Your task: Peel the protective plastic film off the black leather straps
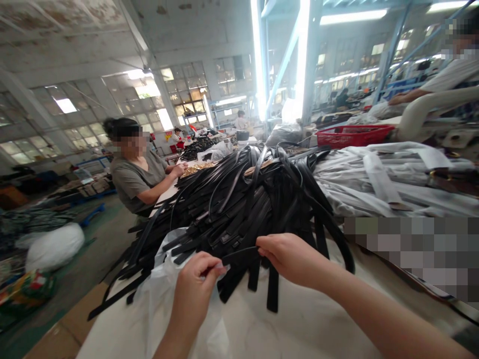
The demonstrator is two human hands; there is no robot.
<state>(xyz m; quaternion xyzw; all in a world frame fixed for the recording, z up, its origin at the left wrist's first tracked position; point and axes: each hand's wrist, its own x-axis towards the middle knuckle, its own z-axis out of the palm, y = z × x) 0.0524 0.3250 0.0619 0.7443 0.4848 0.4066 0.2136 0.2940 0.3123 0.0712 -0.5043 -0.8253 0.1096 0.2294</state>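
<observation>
Thin black strip pinched between two hands

The thin black strip [241,251] is stretched just above the front edge of a heap of black straps [239,199], over the desk [307,319]. The right hand [286,255] pinches its far end between thumb and fingers; the left hand [198,279] has its grip pressed together at the near end, where a small translucent piece shows at the fingertips. Whether that piece is joined to the strip cannot be told.

Crumpled white plastic [160,281] lies beside and under the left hand, partly beneath the straps. Several strap ends hang toward the bare front of the desk. To the right of the heap lie whitish wrapped strips [392,172], with a red basket [352,135] behind them. Beyond the heap's left side are gold-coloured pieces [196,169], near the hands of a co-worker in a grey top [134,182].
</observation>
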